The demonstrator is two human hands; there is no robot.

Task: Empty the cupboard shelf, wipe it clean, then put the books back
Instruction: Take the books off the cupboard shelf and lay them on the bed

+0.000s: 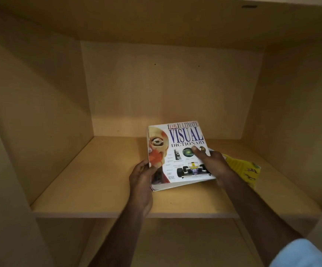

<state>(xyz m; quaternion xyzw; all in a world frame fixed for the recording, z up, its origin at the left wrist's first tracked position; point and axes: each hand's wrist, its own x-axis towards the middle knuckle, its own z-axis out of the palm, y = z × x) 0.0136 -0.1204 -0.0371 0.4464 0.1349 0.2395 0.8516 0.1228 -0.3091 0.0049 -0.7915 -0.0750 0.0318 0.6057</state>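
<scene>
1. Here both hands, left hand (140,178) and right hand (212,162), curl fingers round the dictionary (179,155) over the shelf (98,189).
2. It could slip, or trap the yellow book (241,168) underneath.

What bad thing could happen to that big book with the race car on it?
1. The big book is held tilted, with the left hand gripping its edge and the right hand gripping its far side. If either grip slips, it could drop onto the shelf and bend a corner.
2. A yellow book lies beside it on the right, partly under the right arm. Setting the big book down could push or crumple it.
</scene>
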